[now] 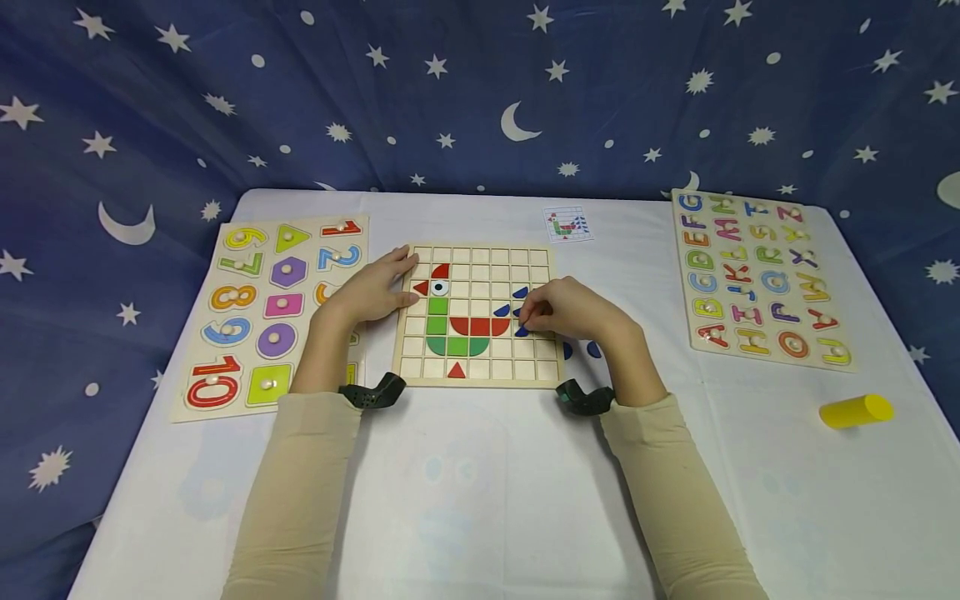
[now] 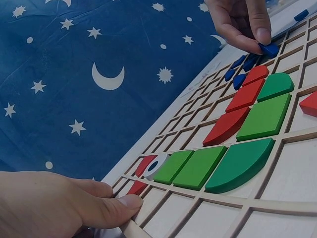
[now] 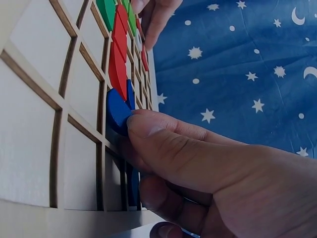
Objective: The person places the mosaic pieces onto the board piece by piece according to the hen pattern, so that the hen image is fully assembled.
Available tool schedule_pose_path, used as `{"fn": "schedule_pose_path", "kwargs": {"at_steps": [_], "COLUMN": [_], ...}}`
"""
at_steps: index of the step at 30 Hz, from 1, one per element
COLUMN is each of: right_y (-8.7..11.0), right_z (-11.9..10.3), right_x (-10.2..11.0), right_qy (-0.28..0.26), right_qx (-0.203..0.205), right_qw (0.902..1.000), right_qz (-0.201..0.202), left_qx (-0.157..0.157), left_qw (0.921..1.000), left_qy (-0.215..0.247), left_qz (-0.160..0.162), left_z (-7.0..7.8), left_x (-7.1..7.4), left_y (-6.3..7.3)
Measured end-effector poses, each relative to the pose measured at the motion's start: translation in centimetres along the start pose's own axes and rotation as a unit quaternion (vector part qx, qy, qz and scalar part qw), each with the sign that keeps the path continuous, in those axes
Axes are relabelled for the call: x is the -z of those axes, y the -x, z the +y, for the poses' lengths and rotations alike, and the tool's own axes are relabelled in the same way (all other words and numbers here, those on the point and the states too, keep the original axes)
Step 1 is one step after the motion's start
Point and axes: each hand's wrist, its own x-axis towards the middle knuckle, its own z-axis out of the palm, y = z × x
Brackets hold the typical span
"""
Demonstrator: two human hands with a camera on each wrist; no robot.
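My right hand point(image 1: 573, 307) pinches a blue half-round piece point(image 3: 118, 111) between thumb and fingers, over the right side of a wooden grid board point(image 1: 483, 372). Several other blue pieces point(image 1: 502, 311) lie in the cells next to it, partly covered by the hand. My left hand point(image 1: 371, 287) rests at the board's left edge, its thumb point(image 2: 116, 210) on the rim and its other fingers along the upper left corner. Red, green and eye-marked pieces form a bird shape, with green squares point(image 1: 437, 307), a red row point(image 1: 480, 326) and a red triangle point(image 1: 456, 371) below.
Two blue pieces point(image 1: 594, 349) lie on the white table right of the grid. Beyond it is a small picture card point(image 1: 567, 224) showing a coloured bird. A number board point(image 1: 253, 354) lies left, a letter board point(image 1: 765, 359) right, and a yellow cylinder point(image 1: 857, 412) nearer me.
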Motion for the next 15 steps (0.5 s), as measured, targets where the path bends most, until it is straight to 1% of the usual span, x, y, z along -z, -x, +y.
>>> {"fn": "schedule_pose_path", "kwargs": {"at_steps": [7,15], "right_y": [-0.01,-0.01], "right_z": [0.08,0.16], "right_x": [-0.08,-0.23], "right_qy": [-0.008,-0.002], "right_qx": [0.006,0.013], "right_qw": [1.0,0.9999], "right_qz": [0.0,-0.001], "left_qx": [0.0,0.002], "left_qw": [1.0,1.0], "left_qy": [-0.001,0.002], "left_qz": [0.001,0.002], "left_z": [0.09,0.1], "left_x": [0.03,-0.01], "left_y": [0.08,0.14]}}
